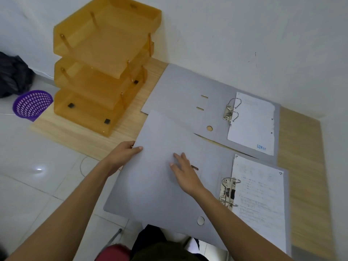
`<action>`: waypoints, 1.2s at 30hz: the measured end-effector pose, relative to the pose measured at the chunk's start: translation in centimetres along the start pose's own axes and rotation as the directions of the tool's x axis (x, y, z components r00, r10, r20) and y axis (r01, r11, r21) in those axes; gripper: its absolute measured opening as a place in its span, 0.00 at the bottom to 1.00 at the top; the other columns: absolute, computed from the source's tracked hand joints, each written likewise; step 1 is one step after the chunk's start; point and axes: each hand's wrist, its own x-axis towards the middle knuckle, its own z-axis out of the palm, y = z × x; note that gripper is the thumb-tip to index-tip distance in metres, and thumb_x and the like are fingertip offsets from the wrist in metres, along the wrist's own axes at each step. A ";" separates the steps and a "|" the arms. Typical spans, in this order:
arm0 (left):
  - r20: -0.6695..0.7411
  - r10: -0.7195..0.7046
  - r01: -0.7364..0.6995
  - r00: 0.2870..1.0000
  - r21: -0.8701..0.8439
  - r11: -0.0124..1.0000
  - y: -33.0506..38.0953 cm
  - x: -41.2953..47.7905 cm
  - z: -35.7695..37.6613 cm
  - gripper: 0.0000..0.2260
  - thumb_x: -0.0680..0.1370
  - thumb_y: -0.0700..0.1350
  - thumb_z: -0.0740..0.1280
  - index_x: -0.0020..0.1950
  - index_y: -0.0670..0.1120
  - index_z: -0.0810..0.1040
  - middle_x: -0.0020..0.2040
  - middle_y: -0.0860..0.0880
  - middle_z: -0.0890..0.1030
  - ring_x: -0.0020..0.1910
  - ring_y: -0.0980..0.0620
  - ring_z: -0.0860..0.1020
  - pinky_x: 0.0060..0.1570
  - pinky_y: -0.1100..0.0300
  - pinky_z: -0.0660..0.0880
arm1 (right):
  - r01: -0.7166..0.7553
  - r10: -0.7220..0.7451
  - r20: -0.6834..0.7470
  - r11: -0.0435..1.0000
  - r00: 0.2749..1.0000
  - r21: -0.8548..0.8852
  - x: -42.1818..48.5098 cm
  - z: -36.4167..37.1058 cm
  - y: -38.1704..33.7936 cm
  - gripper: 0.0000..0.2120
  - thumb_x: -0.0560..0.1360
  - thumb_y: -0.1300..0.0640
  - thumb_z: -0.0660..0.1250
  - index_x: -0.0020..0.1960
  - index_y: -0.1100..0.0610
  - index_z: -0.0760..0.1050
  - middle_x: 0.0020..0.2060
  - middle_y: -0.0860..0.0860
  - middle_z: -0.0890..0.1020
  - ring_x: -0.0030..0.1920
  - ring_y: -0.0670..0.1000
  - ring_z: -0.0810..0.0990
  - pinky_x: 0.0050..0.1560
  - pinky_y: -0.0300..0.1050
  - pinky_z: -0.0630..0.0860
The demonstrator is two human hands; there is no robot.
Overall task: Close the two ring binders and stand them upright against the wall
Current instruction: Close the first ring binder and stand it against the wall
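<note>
Two grey ring binders lie open on a wooden table by a white wall. The near binder point(150, 185) has its left cover raised off the table. My left hand point(122, 153) grips that cover's left edge, thumb on top. My right hand point(185, 172) rests flat on the cover's inner face, fingers spread. Its metal rings point(228, 193) are closed over printed sheets point(261, 202). The far binder point(180, 97) lies flat and open behind it, with its rings point(232, 110) and a white sheet point(252, 125) on the right half.
An orange three-tier letter tray point(101, 61) stands at the table's back left corner. On the tiled floor to the left sit a purple mesh basket point(32, 104) and a dark bag point(13, 74). The white wall point(244, 34) runs behind the table.
</note>
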 end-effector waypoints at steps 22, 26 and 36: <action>0.404 0.292 -0.271 0.867 -0.108 0.956 6.3 -10.4 25.9 0.29 0.77 0.74 0.51 0.78 0.69 0.60 0.80 0.63 0.63 0.77 0.62 0.64 0.76 0.48 0.59 | 0.475 -0.336 -0.386 0.802 0.859 0.362 -14.7 -12.5 4.3 0.27 0.79 0.32 0.51 0.78 0.32 0.58 0.76 0.31 0.67 0.76 0.39 0.67 0.75 0.48 0.69; 0.261 0.314 -0.342 0.913 0.068 0.937 5.0 -8.8 30.5 0.30 0.81 0.65 0.50 0.83 0.60 0.49 0.84 0.57 0.51 0.82 0.56 0.54 0.80 0.47 0.52 | 0.451 -0.256 -0.444 0.789 0.858 0.417 -16.8 -15.1 7.4 0.23 0.81 0.42 0.57 0.77 0.36 0.64 0.66 0.27 0.76 0.69 0.32 0.73 0.68 0.37 0.72; 0.147 0.291 -0.322 0.945 0.557 0.765 -1.2 -5.9 32.8 0.36 0.80 0.66 0.54 0.83 0.55 0.42 0.84 0.52 0.40 0.83 0.46 0.38 0.79 0.40 0.44 | 0.218 0.004 -0.584 0.926 0.812 0.309 -17.1 -22.5 14.9 0.19 0.75 0.65 0.68 0.62 0.51 0.68 0.56 0.52 0.82 0.53 0.52 0.83 0.50 0.44 0.80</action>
